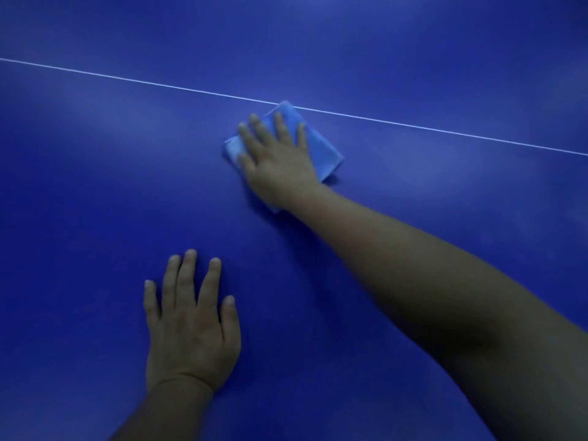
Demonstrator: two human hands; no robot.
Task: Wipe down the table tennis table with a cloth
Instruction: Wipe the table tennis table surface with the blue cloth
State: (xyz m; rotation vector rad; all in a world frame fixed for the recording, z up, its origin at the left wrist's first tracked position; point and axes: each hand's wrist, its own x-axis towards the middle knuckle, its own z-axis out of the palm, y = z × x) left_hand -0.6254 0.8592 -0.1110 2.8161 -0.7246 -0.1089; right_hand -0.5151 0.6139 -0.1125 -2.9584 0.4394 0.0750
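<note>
- Because the cloth (321, 144) is a thin, folded square of soft fabric, I judge it light and limp; it should bunch or slide out if pushed from one edge, so the sound hold is a flat palm over its middle, which is how it is pressed now.
- It lies just right of the centre of the frame, its far corner touching the white line (127, 78) that crosses the picture from upper left to middle right.
- The right hand (280, 160) lies spread on top of the cloth, fingers straight and fanned, pressing down rather than curling round it; nothing is pinched.
- The left hand (191, 326), in the lower left of the frame, rests flat on the bare table (95, 192), fingers straight, holding nothing; I take it for a brace.
- The blue tabletop looks smooth and hard, so the cloth should glide easily.
- Count: one cloth; one table; one white line; two hands.
</note>
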